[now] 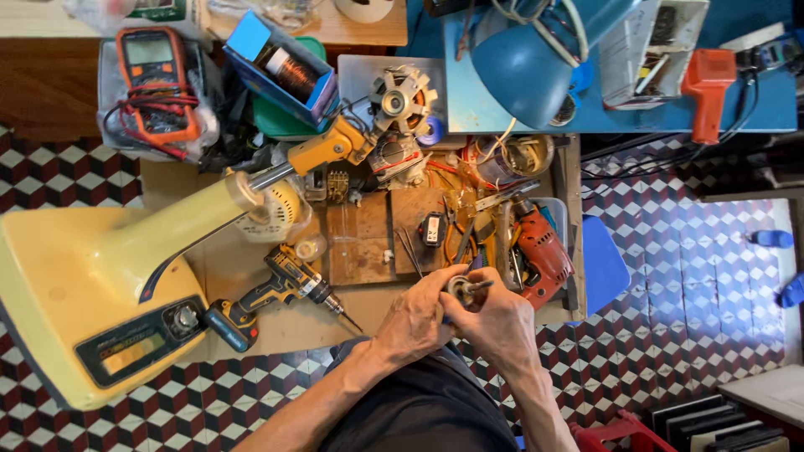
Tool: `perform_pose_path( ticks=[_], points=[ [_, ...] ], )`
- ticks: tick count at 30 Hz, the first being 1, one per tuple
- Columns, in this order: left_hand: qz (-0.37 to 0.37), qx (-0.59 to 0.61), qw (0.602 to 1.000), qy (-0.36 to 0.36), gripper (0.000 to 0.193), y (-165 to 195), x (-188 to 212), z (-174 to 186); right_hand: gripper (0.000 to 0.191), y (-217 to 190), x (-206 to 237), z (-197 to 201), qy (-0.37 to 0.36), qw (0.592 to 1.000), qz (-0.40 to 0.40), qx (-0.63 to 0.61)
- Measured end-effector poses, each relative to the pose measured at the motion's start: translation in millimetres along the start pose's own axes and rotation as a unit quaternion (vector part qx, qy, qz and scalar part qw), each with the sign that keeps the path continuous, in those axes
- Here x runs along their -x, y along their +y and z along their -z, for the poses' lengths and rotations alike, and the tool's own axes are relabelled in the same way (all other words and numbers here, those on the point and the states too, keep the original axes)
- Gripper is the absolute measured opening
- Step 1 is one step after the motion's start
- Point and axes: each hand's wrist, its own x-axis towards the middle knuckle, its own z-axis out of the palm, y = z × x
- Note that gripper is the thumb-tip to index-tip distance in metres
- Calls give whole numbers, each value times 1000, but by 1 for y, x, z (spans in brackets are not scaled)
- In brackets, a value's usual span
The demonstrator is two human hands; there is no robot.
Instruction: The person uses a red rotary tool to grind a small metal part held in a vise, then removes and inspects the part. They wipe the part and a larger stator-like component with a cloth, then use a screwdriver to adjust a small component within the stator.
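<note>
Metal bit in hand: small round motor part with a shaft (466, 289), looks like a little rotor, hard to say more since the fingers cover most of it

Head view, where it is: held up over the near edge of the wooden workbench (276, 331), just in front of the red electric drill (540, 251)

Which way it points: the thin shaft sticks out to the right and slightly up in the picture, toward the red drill; long axis runs roughly left-right along the bench edge

Left hand (414, 322): curled tight around the round body from the left, thumb on top, so it's closed on the part

Right hand (502, 322): wrapped in from the right and underneath, fingers closed and touching the same part, knuckles pressed against the left hand

Left of the hands: yellow-and-black cordless drill (276, 293) lying on the bench, bit pointing right and down toward the hands, near but not touching

Further left: big cream-yellow fan base (92, 285) with a control panel, its neck running up to the right

Back of the bench: orange multimeter (155, 84) with red leads, a motor stator (402, 100), blue desk lamp (523, 71), orange heat gun (708, 88)

Floor: red, white and black cube-pattern tiles (670, 276)
</note>
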Motion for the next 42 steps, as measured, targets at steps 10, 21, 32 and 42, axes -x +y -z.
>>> perform_pose_path(
  ticks=[10, 21, 32, 42],
  points=[
    [201, 192, 959, 48, 39, -18, -8, 0, 47, 73, 2, 27, -13, 964, -117, -240],
    [215, 534, 771, 272, 34, 26, -38, -9, 59, 252, -24, -3, 56, 816, -346, -459],
    [227, 481, 780, 330, 52, 26, -57, -44, 60, 237, -39, 4, 52, 620, -330, -710],
    [194, 487, 791, 315, 62, 18, -89, -37, 52, 262, -22, 1, 113, 643, -281, -704]
  ],
)
